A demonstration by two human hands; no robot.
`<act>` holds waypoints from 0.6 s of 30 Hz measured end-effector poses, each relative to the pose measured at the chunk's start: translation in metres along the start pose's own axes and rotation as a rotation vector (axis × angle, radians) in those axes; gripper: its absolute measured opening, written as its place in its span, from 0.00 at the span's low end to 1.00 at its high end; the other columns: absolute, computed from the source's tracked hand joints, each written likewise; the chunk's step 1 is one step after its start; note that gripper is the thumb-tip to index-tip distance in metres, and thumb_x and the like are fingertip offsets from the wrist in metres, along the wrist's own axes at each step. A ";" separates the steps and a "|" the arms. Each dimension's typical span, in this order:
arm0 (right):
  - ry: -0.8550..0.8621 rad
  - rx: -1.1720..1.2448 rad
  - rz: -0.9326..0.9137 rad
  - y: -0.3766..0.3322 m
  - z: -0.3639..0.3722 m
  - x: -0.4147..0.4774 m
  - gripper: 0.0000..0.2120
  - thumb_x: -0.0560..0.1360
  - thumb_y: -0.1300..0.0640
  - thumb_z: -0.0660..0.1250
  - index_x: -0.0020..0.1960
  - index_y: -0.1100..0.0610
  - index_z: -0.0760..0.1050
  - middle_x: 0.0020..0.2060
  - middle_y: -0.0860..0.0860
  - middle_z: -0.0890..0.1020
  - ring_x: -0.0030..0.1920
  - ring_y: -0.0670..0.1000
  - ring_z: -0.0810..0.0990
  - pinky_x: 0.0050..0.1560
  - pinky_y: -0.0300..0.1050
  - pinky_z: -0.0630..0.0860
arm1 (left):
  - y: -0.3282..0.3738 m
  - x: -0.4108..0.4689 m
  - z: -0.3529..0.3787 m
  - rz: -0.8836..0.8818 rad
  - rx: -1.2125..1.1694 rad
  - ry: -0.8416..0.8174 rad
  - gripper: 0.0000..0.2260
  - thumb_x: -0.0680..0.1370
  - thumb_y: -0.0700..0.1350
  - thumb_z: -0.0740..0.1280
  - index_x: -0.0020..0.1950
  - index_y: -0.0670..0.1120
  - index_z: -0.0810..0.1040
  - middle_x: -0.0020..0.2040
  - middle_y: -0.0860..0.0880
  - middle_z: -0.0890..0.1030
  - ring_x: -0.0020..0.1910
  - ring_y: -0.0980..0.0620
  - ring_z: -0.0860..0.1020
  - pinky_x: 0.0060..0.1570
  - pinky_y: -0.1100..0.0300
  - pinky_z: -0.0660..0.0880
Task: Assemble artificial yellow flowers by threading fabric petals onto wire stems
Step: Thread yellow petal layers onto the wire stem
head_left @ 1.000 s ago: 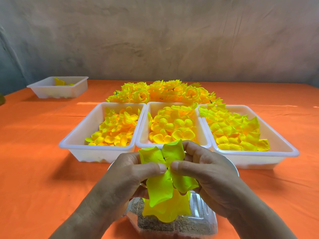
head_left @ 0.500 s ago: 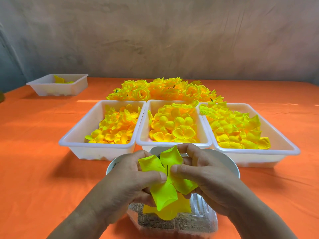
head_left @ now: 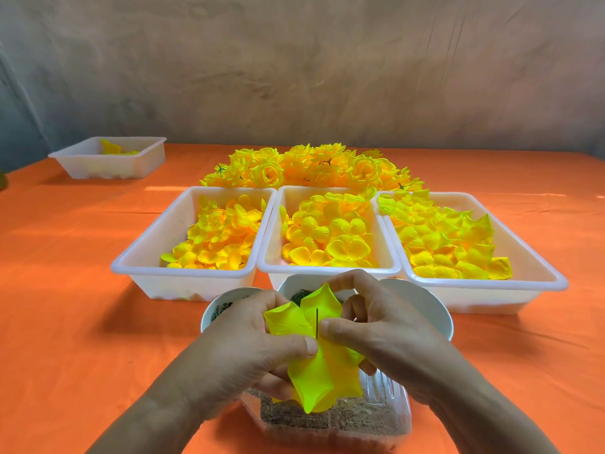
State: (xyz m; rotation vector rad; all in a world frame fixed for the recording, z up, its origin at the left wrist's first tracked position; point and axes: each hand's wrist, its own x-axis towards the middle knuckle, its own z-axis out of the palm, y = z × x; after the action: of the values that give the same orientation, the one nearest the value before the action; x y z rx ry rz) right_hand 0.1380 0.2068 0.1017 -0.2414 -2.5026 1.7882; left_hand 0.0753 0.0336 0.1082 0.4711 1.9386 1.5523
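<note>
1. Petal [head_left: 314, 371]: a yellow-green fabric piece with several lobes. You hold it between both hands, low in the middle of the view, above a clear box [head_left: 386, 398] of brown material.
2. Far left and well back on the orange worktop [head_left: 65, 290] is a small white tray [head_left: 144, 157] with a few yellow pieces inside.
3. The left tray [head_left: 157, 283], first in a row of three that sit side by side, holds small yellow petals.
4. Just in front of it, a white bowl [head_left: 209, 306] holds dark bits, partly hidden by your knuckles.
5. Your left hand [head_left: 242, 352] grasps the petal: the thumb presses on top and the curled fingers are underneath.
6. A thin dark stem [head_left: 317, 321] pokes straight up through the petal's middle, between your two thumbs.
7. The middle tray [head_left: 294, 198] holds rounder yellow petals. Behind it is a heap of finished flowers [head_left: 314, 168].
8. Your right hand [head_left: 383, 335] pinches the petal just beside the stem, with the thumb on top and the fingers curled around the far lobes.
9. A second bowl [head_left: 432, 309] shows on either side of that hand, with green bits near its left rim.
10. The right tray [head_left: 491, 299] holds larger, pointed yellow-green petals.
</note>
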 end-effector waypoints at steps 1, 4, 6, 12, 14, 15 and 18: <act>0.008 -0.013 0.001 0.001 0.000 0.001 0.18 0.63 0.48 0.70 0.52 0.42 0.73 0.30 0.44 0.75 0.26 0.47 0.72 0.26 0.42 0.68 | 0.000 0.000 0.000 -0.006 0.011 -0.004 0.22 0.63 0.45 0.74 0.54 0.44 0.75 0.34 0.46 0.83 0.29 0.49 0.81 0.28 0.59 0.77; 0.018 -0.046 0.004 0.003 0.000 0.002 0.19 0.63 0.47 0.70 0.53 0.42 0.73 0.30 0.44 0.76 0.26 0.45 0.72 0.27 0.42 0.69 | -0.001 0.001 -0.001 -0.023 0.038 -0.007 0.21 0.63 0.46 0.75 0.54 0.45 0.75 0.35 0.46 0.84 0.30 0.49 0.82 0.27 0.60 0.76; 0.018 -0.056 0.006 0.004 0.000 0.002 0.19 0.62 0.46 0.69 0.53 0.43 0.73 0.29 0.43 0.75 0.26 0.43 0.71 0.27 0.42 0.68 | -0.002 0.001 -0.002 -0.026 0.051 -0.004 0.22 0.63 0.47 0.75 0.54 0.46 0.75 0.36 0.46 0.84 0.31 0.50 0.82 0.27 0.60 0.76; 0.014 -0.066 -0.011 0.004 -0.001 0.003 0.18 0.66 0.48 0.70 0.54 0.42 0.73 0.28 0.41 0.74 0.26 0.41 0.70 0.27 0.38 0.66 | -0.002 -0.002 -0.003 -0.024 0.058 -0.011 0.21 0.64 0.49 0.74 0.54 0.46 0.75 0.35 0.46 0.84 0.31 0.49 0.82 0.28 0.59 0.77; 0.008 -0.053 -0.028 0.003 -0.003 0.003 0.15 0.70 0.51 0.70 0.55 0.43 0.73 0.28 0.41 0.74 0.26 0.40 0.70 0.27 0.36 0.66 | 0.000 -0.002 -0.005 -0.016 0.035 0.013 0.21 0.64 0.50 0.74 0.54 0.45 0.76 0.38 0.44 0.83 0.30 0.48 0.81 0.29 0.58 0.77; 0.014 -0.062 -0.040 0.003 -0.004 0.002 0.14 0.70 0.51 0.70 0.55 0.44 0.73 0.28 0.42 0.74 0.27 0.40 0.70 0.29 0.37 0.67 | 0.001 -0.002 -0.006 -0.009 0.029 0.039 0.21 0.64 0.51 0.74 0.53 0.45 0.76 0.39 0.42 0.83 0.30 0.47 0.81 0.29 0.57 0.77; 0.049 -0.120 -0.070 0.004 -0.005 0.003 0.15 0.68 0.49 0.70 0.54 0.43 0.73 0.30 0.41 0.76 0.30 0.41 0.72 0.33 0.39 0.69 | 0.001 -0.002 -0.006 -0.008 0.069 0.063 0.19 0.65 0.49 0.73 0.53 0.45 0.75 0.36 0.42 0.82 0.30 0.46 0.81 0.31 0.55 0.78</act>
State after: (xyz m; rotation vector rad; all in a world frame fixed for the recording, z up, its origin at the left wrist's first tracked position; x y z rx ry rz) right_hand 0.1357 0.2130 0.0991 -0.1981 -2.5541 1.5893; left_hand 0.0726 0.0286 0.1105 0.4481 2.0449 1.5159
